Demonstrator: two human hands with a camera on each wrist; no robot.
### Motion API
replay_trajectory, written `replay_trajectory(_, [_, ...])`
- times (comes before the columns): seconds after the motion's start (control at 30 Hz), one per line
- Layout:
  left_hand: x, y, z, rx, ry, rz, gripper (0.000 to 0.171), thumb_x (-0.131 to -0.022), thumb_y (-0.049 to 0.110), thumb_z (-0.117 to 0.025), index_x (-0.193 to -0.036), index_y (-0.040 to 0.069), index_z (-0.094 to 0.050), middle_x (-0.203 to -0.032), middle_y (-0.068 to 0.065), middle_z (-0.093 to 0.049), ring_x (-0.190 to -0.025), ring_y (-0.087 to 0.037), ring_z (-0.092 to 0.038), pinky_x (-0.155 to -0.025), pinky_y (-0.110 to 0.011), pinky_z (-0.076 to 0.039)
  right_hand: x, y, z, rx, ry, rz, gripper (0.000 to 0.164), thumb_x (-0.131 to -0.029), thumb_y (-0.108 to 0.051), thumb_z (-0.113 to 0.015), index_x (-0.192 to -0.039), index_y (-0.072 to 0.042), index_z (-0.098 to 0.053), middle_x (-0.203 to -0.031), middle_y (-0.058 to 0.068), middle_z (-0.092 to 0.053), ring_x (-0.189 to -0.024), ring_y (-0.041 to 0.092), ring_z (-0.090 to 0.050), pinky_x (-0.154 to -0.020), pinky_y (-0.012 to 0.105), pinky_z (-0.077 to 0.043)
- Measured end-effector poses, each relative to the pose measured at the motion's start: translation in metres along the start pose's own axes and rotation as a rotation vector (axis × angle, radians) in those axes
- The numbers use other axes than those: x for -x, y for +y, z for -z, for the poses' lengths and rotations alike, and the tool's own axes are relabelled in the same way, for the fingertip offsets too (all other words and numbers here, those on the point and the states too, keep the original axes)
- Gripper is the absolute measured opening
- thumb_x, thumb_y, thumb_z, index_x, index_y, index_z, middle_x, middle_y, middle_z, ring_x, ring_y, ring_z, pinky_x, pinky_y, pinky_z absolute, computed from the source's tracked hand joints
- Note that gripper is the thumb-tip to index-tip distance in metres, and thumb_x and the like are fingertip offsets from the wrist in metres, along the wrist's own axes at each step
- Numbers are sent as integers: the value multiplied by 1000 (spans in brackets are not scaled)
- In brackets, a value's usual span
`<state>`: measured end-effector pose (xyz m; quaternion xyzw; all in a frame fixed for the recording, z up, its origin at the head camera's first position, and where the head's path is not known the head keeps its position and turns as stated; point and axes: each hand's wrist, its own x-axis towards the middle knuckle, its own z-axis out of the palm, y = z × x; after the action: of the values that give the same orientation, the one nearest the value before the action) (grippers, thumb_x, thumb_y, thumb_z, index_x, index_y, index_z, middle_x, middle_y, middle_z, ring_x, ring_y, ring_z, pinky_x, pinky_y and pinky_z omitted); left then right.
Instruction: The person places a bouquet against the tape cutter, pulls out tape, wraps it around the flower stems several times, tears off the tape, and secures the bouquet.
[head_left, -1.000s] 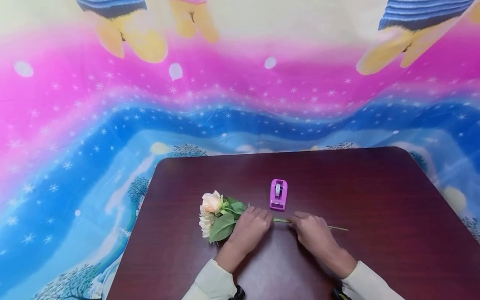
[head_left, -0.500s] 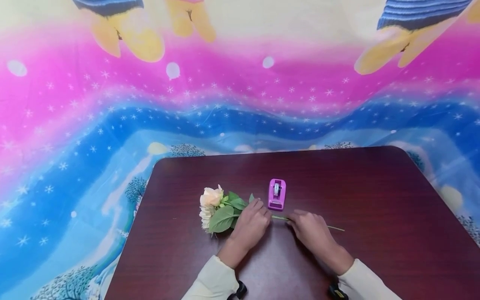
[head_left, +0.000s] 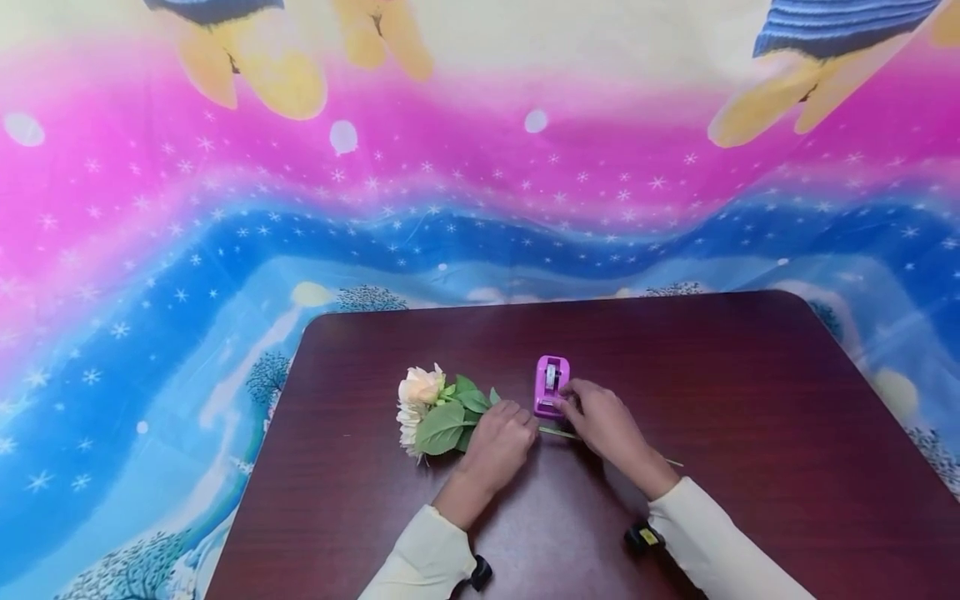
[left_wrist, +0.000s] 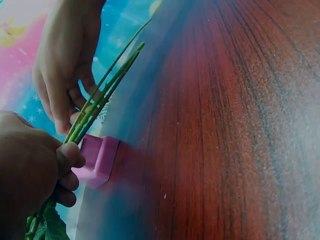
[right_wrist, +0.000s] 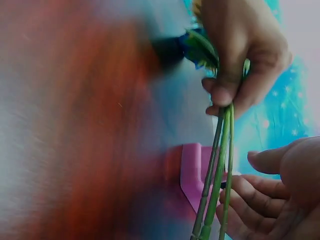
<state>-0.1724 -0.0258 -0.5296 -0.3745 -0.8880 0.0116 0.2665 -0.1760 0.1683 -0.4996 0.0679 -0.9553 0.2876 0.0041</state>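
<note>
My left hand grips several green stems of a bunch of flowers just below the leaves. Peach and cream blooms with broad green leaves lie to its left. In the left wrist view the bare stems stick out past thumb and forefinger. My right hand is off the stems, its fingertips at the front end of a pink tape dispenser. In the right wrist view this right hand has its thumb apart from loosely bent fingers, beside the dispenser.
A dark red-brown wooden table lies under everything. Behind it hangs a pink and blue printed cloth. A black wrist device sits below the right sleeve, another below the left.
My right hand has let go of the stems and moved up and slightly left to the tape dispenser. The left hand keeps its grip on the stems in nearly the same place.
</note>
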Motion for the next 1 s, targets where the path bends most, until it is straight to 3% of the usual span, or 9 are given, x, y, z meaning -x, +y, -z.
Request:
replay_trajectory(0.13, [0,-1,2,-1,7,-2,6,-87,18,-72,-87,21,-77,-81,10,-72,-78,-11,-63,-84,-24,-51,-15,1,-2,-59,-76,-111,24,-99,-27,-68,-106,-4,-71,-80,4,-64,-67,14,-53,-59,27,-43])
replay_trajectory(0.27, [0,-1,4,7,20,1,6,-87,17,-72,-86,20,-77,-80,10,-72,-78,-12,-63,-83,-25,-51,-25,-1,-3,-181,-164,-225,28,-97,-29,-70,-105,-2,-72,-86,7,-69,-72,16,-57,-62,27,-45])
replay_trajectory(0.47, [1,0,5,16,23,11,7,-86,15,-71,-83,19,-76,-79,9,-71,-78,-12,-63,-83,-25,-51,-34,-1,-7,-389,-195,-362,22,-92,-19,-76,-99,1,-71,-95,11,-68,-78,17,-55,-65,25,-43])
replay_trajectory(0.73, [1,-1,8,4,26,28,6,-88,17,-71,-87,19,-77,-82,8,-73,-83,-12,-67,-97,-27,-53,-34,-3,-9,-455,-201,-407,19,-86,-16,-79,-94,1,-75,-97,11,-70,-86,17,-56,-70,23,-44])
replay_trajectory(1.0, [2,-2,6,12,27,29,7,-88,16,-70,-86,18,-76,-82,8,-74,-82,-13,-67,-96,-27,-53,-34,-4,-11,-488,-185,-398,13,-82,-9,-80,-86,1,-73,-91,9,-69,-85,17,-57,-72,23,-44])
